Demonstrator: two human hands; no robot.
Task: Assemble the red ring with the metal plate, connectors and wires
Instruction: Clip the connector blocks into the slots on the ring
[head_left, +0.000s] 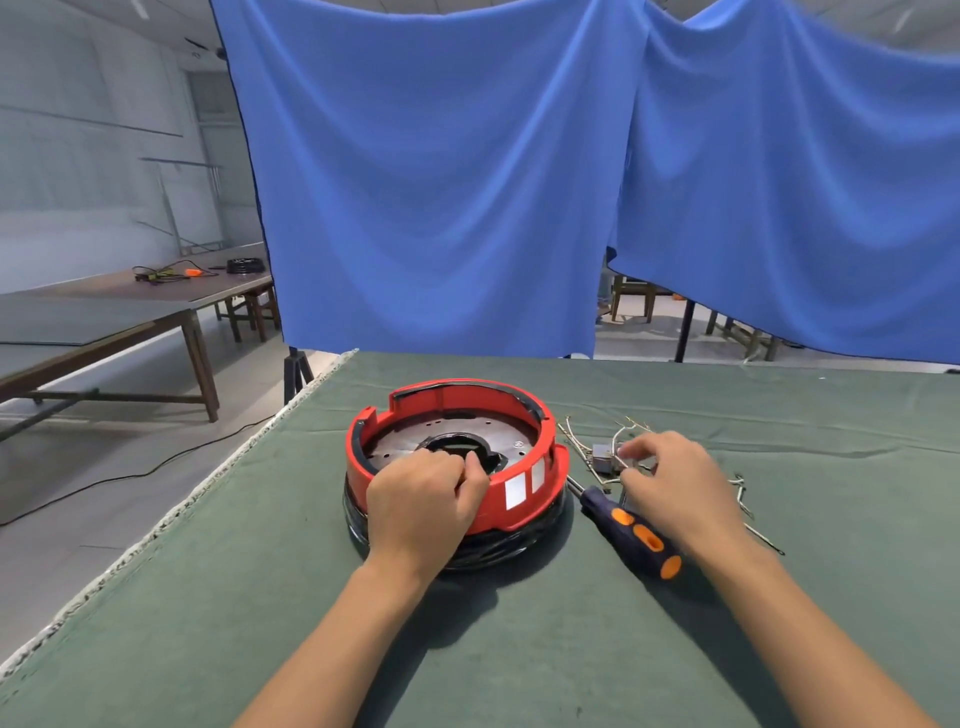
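Two bare hands work over a table (519, 649) covered in green cloth. A round red plastic ring (519, 501) with two white labels sits near the table's middle on a black base, and a perforated round metal plate (506, 434) with a black centre piece lies inside it. The left hand (423, 506) rests on the ring's near wall, fingers curled at the plate's black centre; what they grip is hidden. The right hand (670, 486) pinches thin pale wires (618, 431) beside a small grey metal connector (602, 457), just right of the ring. A dark-blue and orange screwdriver (631, 530) lies between ring and right hand. Blue curtains (441, 182) hang behind.
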